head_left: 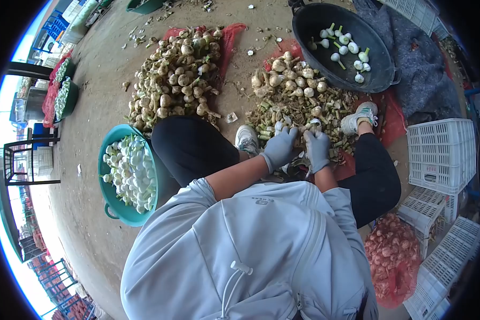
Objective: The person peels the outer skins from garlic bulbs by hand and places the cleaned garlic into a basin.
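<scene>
My left hand (pixel 281 148), in a grey glove, is closed over the heap of garlic trimmings (pixel 274 114) between my feet. Close beside it my right hand (pixel 317 149), gloved the same way, has its fingers curled in. A pale garlic bulb (pixel 279 127) shows at the left fingertips, partly covered by the glove. What the right fingers hold is hidden. Just beyond both hands lie untrimmed garlic bulbs (pixel 290 79) with dirty skins and cut stalks. A black tub (pixel 325 66) beyond them holds several white peeled garlic bulbs (pixel 343 50).
A larger pile of untrimmed garlic (pixel 178 80) lies on red netting ahead-left. By my left knee stands a turquoise basin (pixel 108 200) full of cleaned bulbs. White plastic crates (pixel 441 154) and a red net sack of bulbs (pixel 392 256) are on my right.
</scene>
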`<state>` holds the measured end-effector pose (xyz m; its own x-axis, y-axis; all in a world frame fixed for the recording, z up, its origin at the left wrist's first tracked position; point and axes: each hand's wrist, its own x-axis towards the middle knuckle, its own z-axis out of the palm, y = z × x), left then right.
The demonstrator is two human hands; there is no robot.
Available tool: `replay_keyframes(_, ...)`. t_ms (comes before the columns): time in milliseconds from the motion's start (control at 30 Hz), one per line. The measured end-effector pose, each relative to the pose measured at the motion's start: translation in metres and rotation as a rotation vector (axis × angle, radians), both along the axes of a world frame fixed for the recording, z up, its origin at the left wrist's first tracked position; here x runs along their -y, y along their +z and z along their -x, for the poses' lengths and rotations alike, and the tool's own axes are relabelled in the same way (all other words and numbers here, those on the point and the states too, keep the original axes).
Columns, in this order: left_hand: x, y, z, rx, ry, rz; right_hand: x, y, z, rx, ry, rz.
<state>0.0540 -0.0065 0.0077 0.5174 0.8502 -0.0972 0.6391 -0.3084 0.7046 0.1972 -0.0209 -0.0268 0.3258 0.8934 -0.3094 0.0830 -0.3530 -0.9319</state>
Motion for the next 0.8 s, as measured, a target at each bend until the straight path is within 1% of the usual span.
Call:
replay_keyframes(67, -0.003, -0.001, -0.002, -0.068, -0.022, -0.023, 0.0, -0.007, -0.001, -0.15, -0.126, -0.029)
replay_keyframes(100, -0.003, 0.005, -0.002, -0.077, 0.006, -0.049, -0.001, -0.001, 0.002, -0.153, -0.137, -0.034)
replay_keyframes(133, -0.005, 0.006, -0.001, -0.059, 0.018, -0.158, -0.002, -0.001, 0.002, -0.1, -0.12, -0.027)
replay_keyframes(167, -0.007, 0.007, 0.001, -0.038, 0.027, -0.266, -0.002, -0.004, 0.001, -0.045, -0.107, -0.02)
replay_keyframes(200, -0.01, 0.012, 0.002, 0.006, 0.037, -0.238, -0.003, -0.01, 0.0, -0.067, -0.097, -0.068)
replay_keyframes(233, -0.011, 0.007, 0.003, 0.142, 0.105, -0.219, -0.004, -0.002, 0.003, -0.235, -0.156, -0.049)
replay_keyframes(267, -0.015, 0.002, 0.004, 0.265, 0.097, -0.061, -0.004, 0.006, 0.006, -0.236, -0.164, -0.129)
replay_keyframes(300, -0.019, 0.002, 0.005, 0.486, 0.118, 0.285, -0.005, 0.004, 0.001, -0.328, -0.16, -0.166)
replay_keyframes(333, -0.019, 0.003, 0.007, 0.934, 0.157, 0.754, -0.006, 0.0, -0.001, -0.424, -0.152, -0.204)
replay_keyframes(367, -0.017, 0.004, 0.011, 1.083, 0.304, 1.084, -0.008, -0.003, -0.004, -0.305, -0.125, -0.296)
replay_keyframes(400, -0.02, 0.002, 0.009, 1.253, 0.342, 1.219, -0.007, 0.005, -0.003, -0.29, -0.121, -0.257)
replay_keyframes(433, -0.02, -0.001, 0.009, 1.234, 0.342, 1.208, -0.006, 0.014, -0.002, -0.276, -0.117, -0.217)
replay_keyframes(467, -0.02, -0.003, 0.009, 1.215, 0.344, 1.199, -0.005, 0.02, -0.001, -0.38, -0.115, -0.187)
replay_keyframes(500, -0.021, -0.001, 0.009, 1.216, 0.298, 1.139, -0.004, 0.022, 0.0, -0.327, -0.084, -0.184)
replay_keyframes(533, -0.021, 0.0, 0.011, 1.173, 0.299, 1.128, -0.005, 0.024, 0.003, -0.275, -0.051, -0.181)
replay_keyframes(567, -0.02, 0.002, 0.014, 1.129, 0.301, 1.118, -0.004, 0.025, 0.007, -0.451, -0.06, -0.232)
replay_keyframes(600, -0.02, 0.0, 0.016, 1.126, 0.206, 1.206, -0.005, 0.022, 0.009, -0.42, -0.088, -0.192)
replay_keyframes(633, -0.02, -0.01, 0.014, 1.223, 0.168, 1.282, -0.005, 0.018, 0.009, -0.39, -0.116, -0.151)
replay_keyframes(667, -0.019, -0.019, 0.012, 1.321, 0.129, 1.355, -0.002, 0.017, 0.003, -0.458, -0.065, -0.115)
replay_keyframes(700, -0.018, -0.012, 0.007, 1.339, 0.33, 1.431, -0.001, 0.024, 0.001, -0.545, -0.037, -0.118)
replay_keyframes(767, -0.034, -0.02, 0.019, 1.353, 0.124, 1.649, 0.001, 0.037, 0.003, -0.771, -0.017, -0.093)
replay_keyframes(800, -0.04, -0.024, 0.022, 1.276, -0.012, 1.773, 0.001, 0.033, 0.005, -0.812, -0.005, -0.106)
